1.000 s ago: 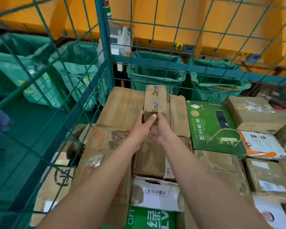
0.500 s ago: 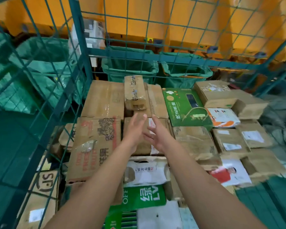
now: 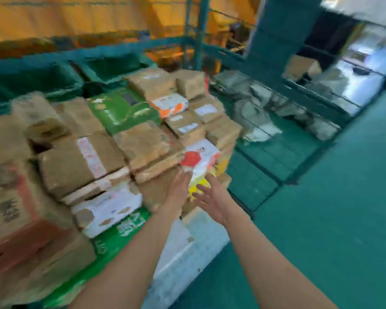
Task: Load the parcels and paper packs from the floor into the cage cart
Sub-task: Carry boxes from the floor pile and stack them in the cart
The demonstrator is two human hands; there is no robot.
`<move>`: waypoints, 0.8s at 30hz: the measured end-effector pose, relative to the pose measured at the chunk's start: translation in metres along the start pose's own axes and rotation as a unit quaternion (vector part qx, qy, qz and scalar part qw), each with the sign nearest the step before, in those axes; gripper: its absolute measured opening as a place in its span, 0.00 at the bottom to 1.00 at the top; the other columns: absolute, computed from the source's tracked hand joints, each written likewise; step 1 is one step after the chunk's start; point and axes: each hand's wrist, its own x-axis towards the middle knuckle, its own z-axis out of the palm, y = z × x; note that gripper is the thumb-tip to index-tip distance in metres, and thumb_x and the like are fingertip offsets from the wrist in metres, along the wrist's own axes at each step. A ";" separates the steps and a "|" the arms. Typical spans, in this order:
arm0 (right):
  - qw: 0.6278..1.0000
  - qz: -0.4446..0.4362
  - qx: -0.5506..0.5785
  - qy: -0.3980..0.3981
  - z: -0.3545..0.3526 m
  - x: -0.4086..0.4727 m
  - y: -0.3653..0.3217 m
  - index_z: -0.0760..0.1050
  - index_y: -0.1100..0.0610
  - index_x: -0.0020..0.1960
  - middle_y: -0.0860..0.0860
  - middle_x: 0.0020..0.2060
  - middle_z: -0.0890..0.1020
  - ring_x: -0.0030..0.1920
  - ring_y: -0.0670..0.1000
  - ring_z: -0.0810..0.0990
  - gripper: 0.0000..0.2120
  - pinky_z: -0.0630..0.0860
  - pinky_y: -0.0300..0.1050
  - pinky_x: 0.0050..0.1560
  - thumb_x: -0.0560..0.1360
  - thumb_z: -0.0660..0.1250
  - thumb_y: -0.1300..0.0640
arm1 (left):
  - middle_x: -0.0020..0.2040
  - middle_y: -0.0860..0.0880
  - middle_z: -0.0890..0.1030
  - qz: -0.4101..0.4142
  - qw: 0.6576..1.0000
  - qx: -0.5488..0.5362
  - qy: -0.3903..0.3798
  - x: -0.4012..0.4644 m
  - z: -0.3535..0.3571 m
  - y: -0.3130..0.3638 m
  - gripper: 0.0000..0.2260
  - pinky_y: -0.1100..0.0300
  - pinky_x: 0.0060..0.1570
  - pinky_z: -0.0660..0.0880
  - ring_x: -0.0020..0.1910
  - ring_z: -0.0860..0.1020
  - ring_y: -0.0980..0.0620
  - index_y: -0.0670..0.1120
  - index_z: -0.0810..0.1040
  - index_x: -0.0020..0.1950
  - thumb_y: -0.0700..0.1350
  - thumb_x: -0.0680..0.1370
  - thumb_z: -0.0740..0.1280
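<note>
Taking the white pack with the red figure (image 3: 198, 156) as landmark: to its left the loaded parcels (image 3: 80, 161) sit stacked in the cage cart (image 3: 196, 39), brown cartons with a green box (image 3: 123, 110) further back. Just below the landmark the left hand (image 3: 180, 186) hangs empty, fingers straight and together; the blur hides whether it touches the cartons under it. Beside it, the right hand (image 3: 210, 197) is empty too, fingers spread apart. To the landmark's right, beyond a low mesh panel, grey and white packs (image 3: 259, 112) lie heaped on the green floor (image 3: 343, 208) — my guess is these come next. They lie ahead and to the right of the fingers, so the right hand is nearer; their long axis is unreadable.
</note>
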 end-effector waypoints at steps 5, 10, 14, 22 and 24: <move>0.987 -0.017 0.108 0.118 -0.158 -0.092 0.033 0.68 0.47 0.74 0.53 0.67 0.76 0.62 0.59 0.80 0.23 0.79 0.52 0.60 0.82 0.62 0.39 | 0.66 0.52 0.76 0.025 0.992 0.032 -0.119 -0.080 0.153 -0.039 0.14 0.51 0.66 0.73 0.58 0.74 0.54 0.51 0.74 0.69 0.52 0.84 0.64; 0.961 -0.031 0.184 0.205 -0.285 -0.187 0.090 0.67 0.47 0.76 0.55 0.68 0.75 0.62 0.59 0.79 0.27 0.78 0.51 0.56 0.81 0.64 0.38 | 0.76 0.54 0.69 0.008 0.973 0.087 -0.212 -0.155 0.270 -0.103 0.26 0.51 0.70 0.71 0.70 0.72 0.53 0.50 0.64 0.81 0.55 0.84 0.63; 0.931 -0.036 0.245 0.267 -0.368 -0.263 0.147 0.64 0.48 0.79 0.56 0.72 0.74 0.66 0.61 0.78 0.30 0.77 0.55 0.63 0.81 0.64 0.39 | 0.79 0.54 0.66 -0.015 0.949 0.136 -0.285 -0.218 0.347 -0.157 0.27 0.50 0.73 0.69 0.76 0.67 0.49 0.51 0.63 0.81 0.56 0.84 0.63; 0.846 -0.055 0.373 0.376 -0.468 -0.380 0.232 0.67 0.51 0.77 0.57 0.69 0.76 0.66 0.61 0.77 0.26 0.76 0.54 0.62 0.83 0.62 0.41 | 0.78 0.52 0.68 -0.031 0.883 0.246 -0.399 -0.305 0.463 -0.236 0.26 0.50 0.72 0.71 0.74 0.70 0.49 0.51 0.64 0.81 0.55 0.84 0.64; 0.820 -0.062 0.403 0.402 -0.491 -0.404 0.249 0.68 0.52 0.76 0.57 0.68 0.77 0.66 0.60 0.78 0.25 0.76 0.53 0.61 0.83 0.62 0.41 | 0.78 0.52 0.68 -0.031 0.859 0.273 -0.432 -0.326 0.495 -0.255 0.26 0.50 0.71 0.72 0.74 0.70 0.49 0.50 0.65 0.81 0.55 0.84 0.64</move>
